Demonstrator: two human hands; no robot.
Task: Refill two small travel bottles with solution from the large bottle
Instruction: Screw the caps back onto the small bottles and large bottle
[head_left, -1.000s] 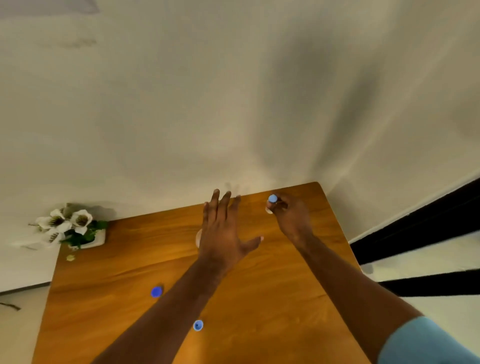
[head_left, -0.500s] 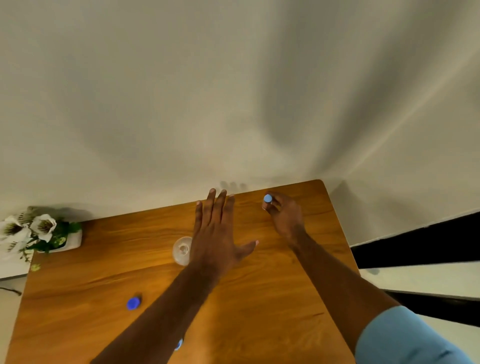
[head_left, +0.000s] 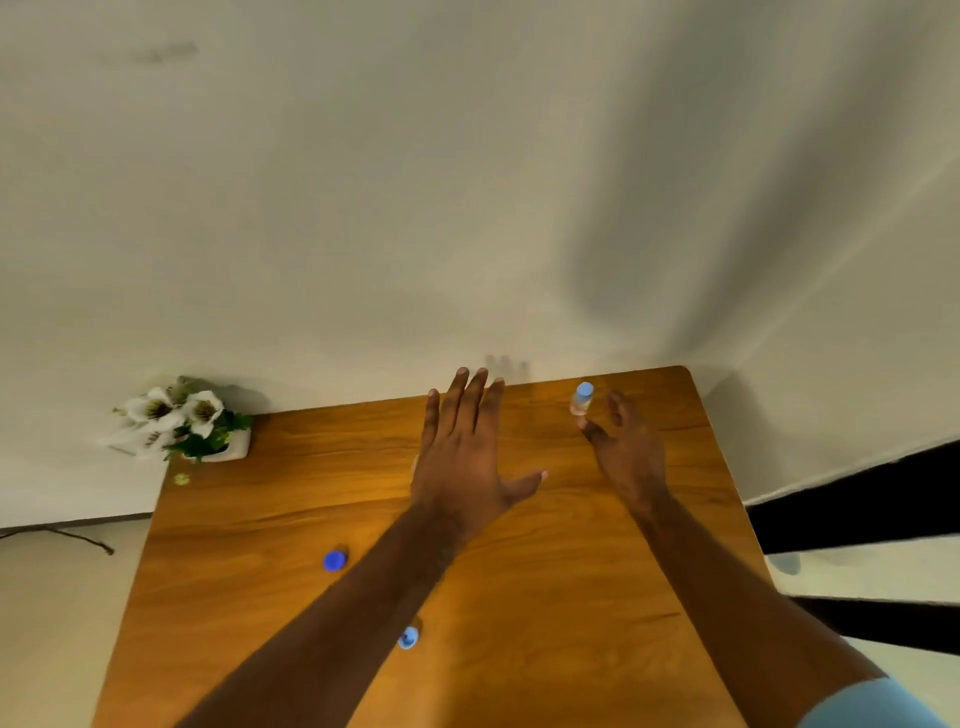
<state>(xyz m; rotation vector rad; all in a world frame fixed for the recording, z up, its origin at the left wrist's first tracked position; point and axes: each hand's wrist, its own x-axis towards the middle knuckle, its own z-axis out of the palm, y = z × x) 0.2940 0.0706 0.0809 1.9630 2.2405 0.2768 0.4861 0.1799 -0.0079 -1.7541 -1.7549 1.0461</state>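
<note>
A small clear travel bottle (head_left: 581, 399) with a light blue cap stands upright near the far right corner of the wooden table (head_left: 545, 597). My right hand (head_left: 626, 449) is just behind it, fingers apart, not touching it. My left hand (head_left: 464, 452) hovers flat and open over the table's middle, fingers spread; it hides nearly all of a clear bottle beneath it, only a sliver showing at its left edge. A dark blue cap (head_left: 334, 560) lies on the table to the left of my left forearm. A light blue cap (head_left: 408, 637) lies nearer, partly behind that forearm.
A white pot of white flowers (head_left: 179, 423) sits at the table's far left corner against the wall. A small green bit (head_left: 181, 479) lies beside it. The table's right edge drops to a floor with dark bands.
My right hand has let go of the small capped bottle and opened; the bottle now stands alone. My left hand stays open and now covers the clear bottle. The view shifted.
</note>
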